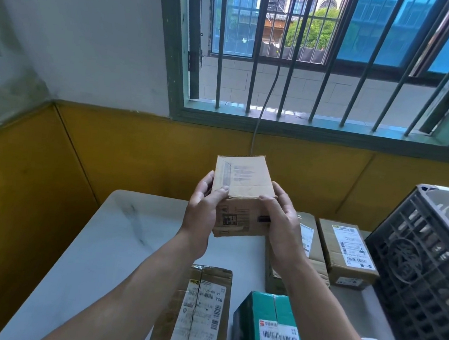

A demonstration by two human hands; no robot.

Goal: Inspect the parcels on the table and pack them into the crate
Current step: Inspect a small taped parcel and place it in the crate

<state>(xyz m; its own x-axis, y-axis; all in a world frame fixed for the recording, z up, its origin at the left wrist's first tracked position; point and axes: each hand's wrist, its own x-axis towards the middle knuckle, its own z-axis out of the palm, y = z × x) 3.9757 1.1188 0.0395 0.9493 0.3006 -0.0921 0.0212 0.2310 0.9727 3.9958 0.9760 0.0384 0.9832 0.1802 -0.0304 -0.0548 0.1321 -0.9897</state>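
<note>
Two hands hold one small brown box [244, 182] in the air above the far part of the white table [118, 236], in front of the yellow wall [109, 153]. The left hand [203, 209] grips the box's left side, thumb laid over the top face and fingers curled round the far side. The right hand [281, 224] clasps the right side the same way, thumb on the near top edge. The box is tilted, so its top face, with a faint washed-out label, is turned towards the camera; the front face below carries printed handling marks.

Other parcels lie on the table. A long parcel [198, 312] of brown card with a white label lies below the left forearm, and a green parcel [270, 336] with a barcode label lies just beside it on the right. A labelled parcel [347, 253] sits close to the crate [414, 270], and a hidden parcel [311, 249] is largely covered by the right forearm.

The black lattice crate stands at the right of the table, to the right of the raised box; what lies in it cannot be made out.

Behind, a barred window [311, 55] has a grey cable [265, 105] hanging from it.
</note>
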